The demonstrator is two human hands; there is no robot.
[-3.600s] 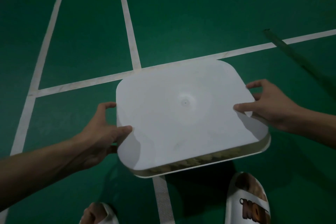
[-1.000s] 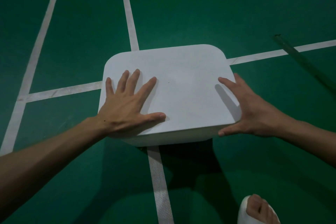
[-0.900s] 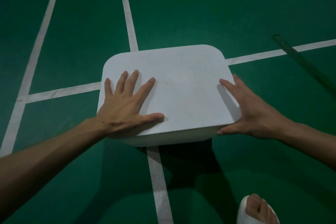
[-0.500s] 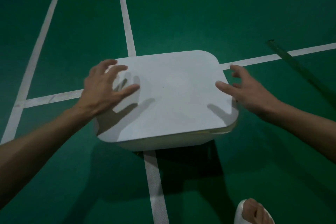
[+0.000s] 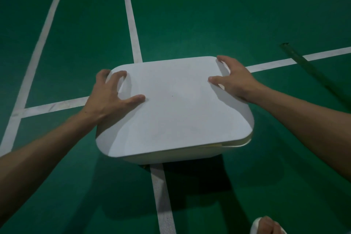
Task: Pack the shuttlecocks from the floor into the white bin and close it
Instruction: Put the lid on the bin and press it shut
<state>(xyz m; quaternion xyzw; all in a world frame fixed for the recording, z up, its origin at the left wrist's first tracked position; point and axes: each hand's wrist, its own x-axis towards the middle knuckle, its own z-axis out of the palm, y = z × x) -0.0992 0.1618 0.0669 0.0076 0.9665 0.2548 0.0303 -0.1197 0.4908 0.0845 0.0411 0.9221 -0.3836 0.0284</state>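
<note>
- Gripping the lid (image 5: 176,110) with both hands, you have it on top of the white bin (image 5: 171,159). The bin stands on the green floor (image 5: 190,15) at frame centre, over a crossing of white court lines (image 5: 131,24).
- Your left hand (image 5: 112,95) is clamped on the lid's 10 o'clock corner, with the thumb on the top face, the fingers curled and the outer ones hooked over the edge.
- Your right hand (image 5: 235,80) is clamped on the 1 o'clock corner, with the thumb on top and the fingers curled over the far edge.
- At the lid's 4 o'clock corner a thin slit shows between the lid and the bin's rim, so it isn't flush there.
- The lid hides the bin's contents.
- A dark strip (image 5: 313,70) lies on the floor at 2 o'clock, well apart from the bin.
- Toes in a white slipper (image 5: 266,227) show at 5 o'clock, at the frame's bottom edge.
</note>
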